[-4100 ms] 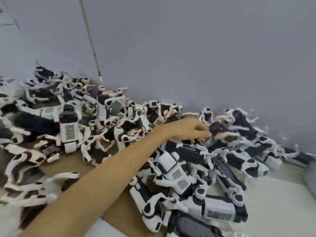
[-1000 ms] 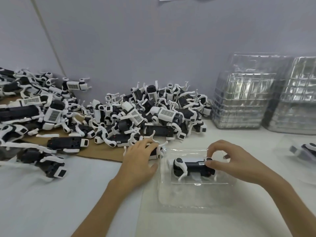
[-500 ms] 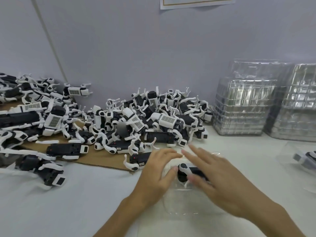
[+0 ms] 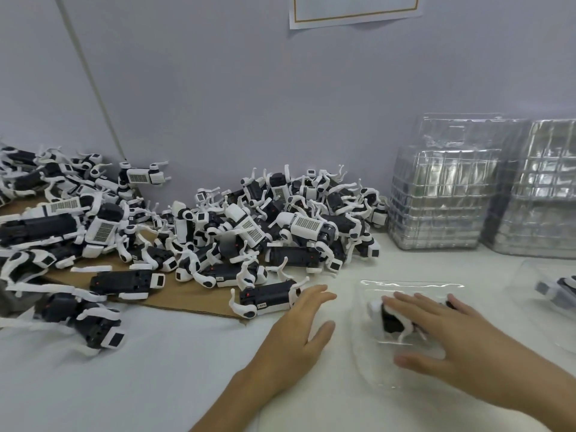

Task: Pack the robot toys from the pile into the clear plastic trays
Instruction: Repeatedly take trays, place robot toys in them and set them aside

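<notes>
Our right hand (image 4: pixel 448 341) lies flat with its fingers straight and spread, gripping nothing. Palm and fingers cover a black-and-white robot toy (image 4: pixel 393 319) that sits in a clear tray (image 4: pixel 405 285) at about four o'clock in our view. The toy's white front end and one white leg show past the fingers on their nine o'clock side.

Our left hand (image 4: pixel 299 332) is relaxed too and holds nothing, palm down over the white table (image 4: pixel 156 369) near six o'clock, fingertips pointing toward twelve. Just at ten o'clock of those fingertips a loose toy (image 4: pixel 268 297) lies at the edge of a brown cardboard sheet (image 4: pixel 187 294); we cannot tell whether a fingertip touches its leg.

Behind it, from nine round to twelve o'clock, the pile (image 4: pixel 280 226) of robot toys is heaped against the wall. At two o'clock we see two stacks of empty trays (image 4: pixel 436 194) side by side. At the three o'clock edge a second tray (image 4: pixel 530 266) holds another toy (image 4: pixel 561 289), partly cut off. A paper sheet (image 4: pixel 355 10) hangs on the wall at twelve o'clock.
</notes>
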